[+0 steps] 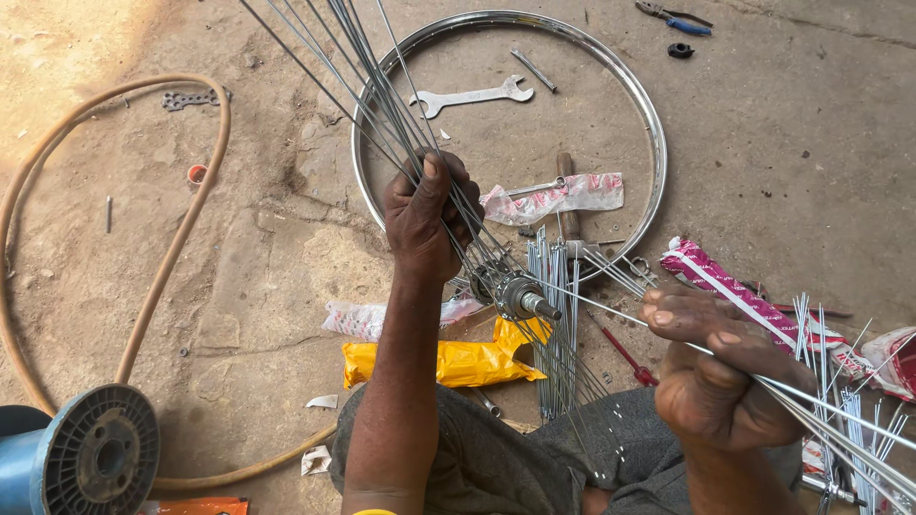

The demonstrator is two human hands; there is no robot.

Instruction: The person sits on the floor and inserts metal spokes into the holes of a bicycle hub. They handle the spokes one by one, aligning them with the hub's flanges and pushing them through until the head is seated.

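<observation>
Head view. Left hand (pixel 426 221): fist closed around a bundle of spokes (pixel 367 72) that fans up and away from it. Hub (pixel 515 293): just right of and below the left hand, spoke ends threaded into its flange, axle pointing toward the right hand. Right hand (pixel 722 367): fingers pinched on one spoke (pixel 611 312) running from the hub, with more spokes passing under the palm and out to the right. Rim (pixel 655 143): flat on the ground beyond both hands. Spanner (pixel 471 96): inside the rim, above the left hand. Yellow bag (pixel 448 364): on the ground between the forearms. Loose spokes (pixel 551 334): a pile lying between the hands, under the hub. Pink packet (pixel 730 286): just above the right hand. Hose (pixel 181 229): looped well left of the left hand. Spool (pixel 91 456): far left, near the left elbow. Pliers (pixel 676 17): far beyond the right hand.
</observation>
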